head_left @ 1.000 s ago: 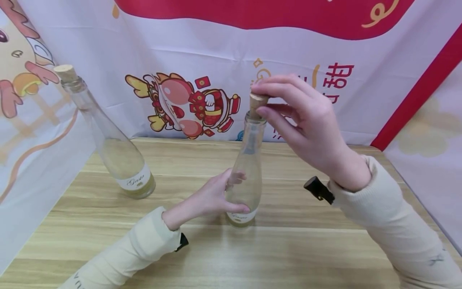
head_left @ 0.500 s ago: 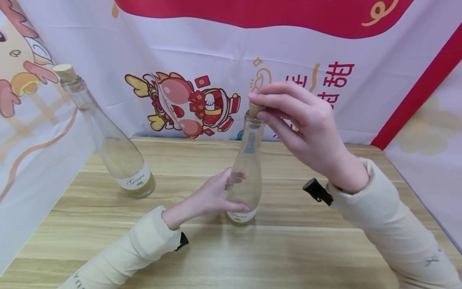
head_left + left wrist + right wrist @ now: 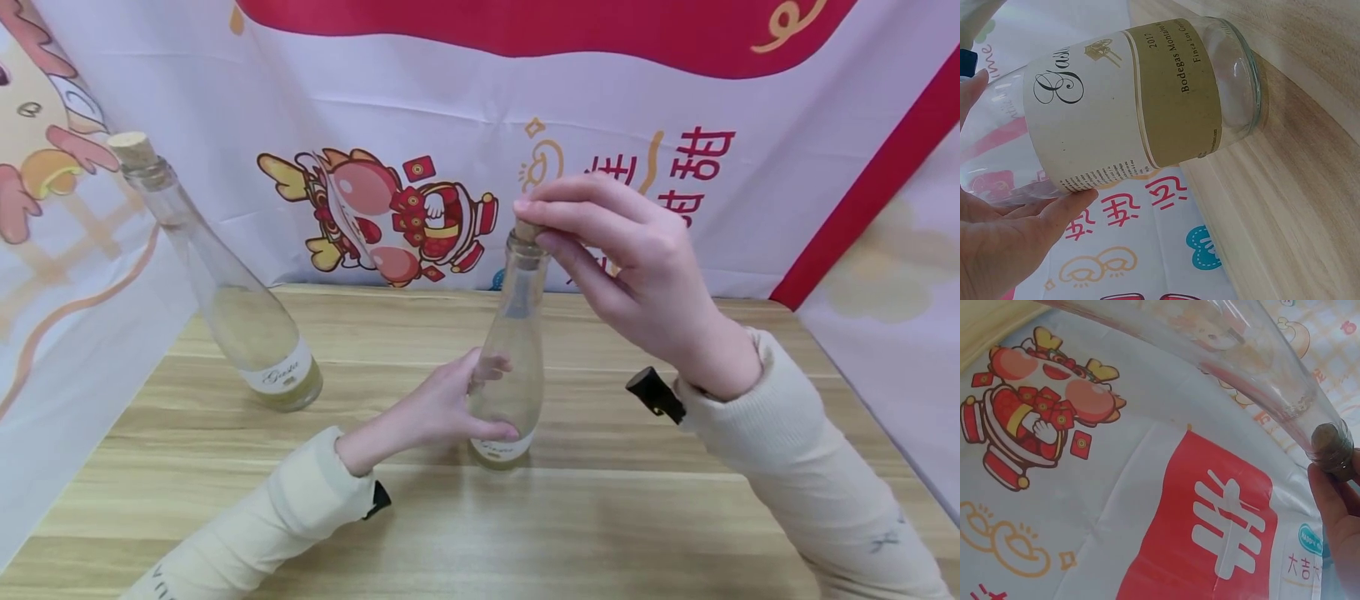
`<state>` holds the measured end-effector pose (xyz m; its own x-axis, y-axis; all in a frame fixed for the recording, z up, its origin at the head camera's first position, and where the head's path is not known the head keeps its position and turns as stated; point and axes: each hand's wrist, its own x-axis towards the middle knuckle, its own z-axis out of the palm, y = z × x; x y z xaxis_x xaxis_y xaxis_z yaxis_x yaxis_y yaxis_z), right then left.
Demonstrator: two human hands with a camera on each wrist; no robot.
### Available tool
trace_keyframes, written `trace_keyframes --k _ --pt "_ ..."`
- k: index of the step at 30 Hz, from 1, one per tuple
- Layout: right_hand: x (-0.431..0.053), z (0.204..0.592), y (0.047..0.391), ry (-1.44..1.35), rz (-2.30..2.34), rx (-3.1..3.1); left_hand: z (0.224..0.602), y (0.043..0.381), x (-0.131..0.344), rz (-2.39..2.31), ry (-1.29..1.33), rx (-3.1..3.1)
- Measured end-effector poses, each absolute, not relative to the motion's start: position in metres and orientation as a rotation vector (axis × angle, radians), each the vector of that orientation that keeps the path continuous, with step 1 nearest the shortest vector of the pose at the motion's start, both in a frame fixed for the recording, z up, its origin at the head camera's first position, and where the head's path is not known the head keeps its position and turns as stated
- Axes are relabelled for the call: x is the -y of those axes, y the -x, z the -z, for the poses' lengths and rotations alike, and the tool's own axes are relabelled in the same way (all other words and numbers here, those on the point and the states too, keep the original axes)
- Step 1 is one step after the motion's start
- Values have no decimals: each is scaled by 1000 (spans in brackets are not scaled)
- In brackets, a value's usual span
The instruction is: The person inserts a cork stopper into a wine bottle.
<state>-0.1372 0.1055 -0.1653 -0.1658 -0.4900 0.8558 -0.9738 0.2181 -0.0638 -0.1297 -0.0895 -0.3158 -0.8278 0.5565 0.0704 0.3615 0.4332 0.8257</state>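
A clear glass wine bottle (image 3: 517, 358) stands upright on the wooden table, with a white and gold label (image 3: 1116, 106) near its base. Around the bottle's lower body my left hand (image 3: 435, 408) curls from the left, thumb in front and fingers behind. At the mouth, a cork (image 3: 528, 230) sits in the neck, mostly covered by fingers. My right hand (image 3: 637, 258) pinches the cork's top between thumb and fingers. The right wrist view shows the cork's lower end (image 3: 1327, 437) inside the glass mouth (image 3: 1335, 453).
A second glass bottle (image 3: 251, 321) stands at the left, a cork (image 3: 133, 150) protruding from its neck. Printed cloth (image 3: 360, 75) hangs behind the wooden table (image 3: 600, 533) and along both sides. Black wrist mounts (image 3: 656, 395) stick out from the sleeves.
My right hand has moved down slightly, and the cork now sits lower in the bottle neck. The left hand, its bottle and the second bottle have stayed in place.
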Motion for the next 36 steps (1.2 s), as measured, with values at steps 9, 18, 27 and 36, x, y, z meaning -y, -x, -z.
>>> trace_keyframes --k 9,18,27,36 --pt "-101 169 136 -1311 -886 1776 316 131 91 -1334 -806 -2478" --pt "-99 175 138 -1271 -889 1702 317 132 91 -1324 -807 -2483" --pt "-101 174 139 -1295 -913 1709 317 132 90 -1328 -814 -2484" --pt "-112 172 137 -1359 -1034 1914 318 130 89 -1351 -784 -2481"
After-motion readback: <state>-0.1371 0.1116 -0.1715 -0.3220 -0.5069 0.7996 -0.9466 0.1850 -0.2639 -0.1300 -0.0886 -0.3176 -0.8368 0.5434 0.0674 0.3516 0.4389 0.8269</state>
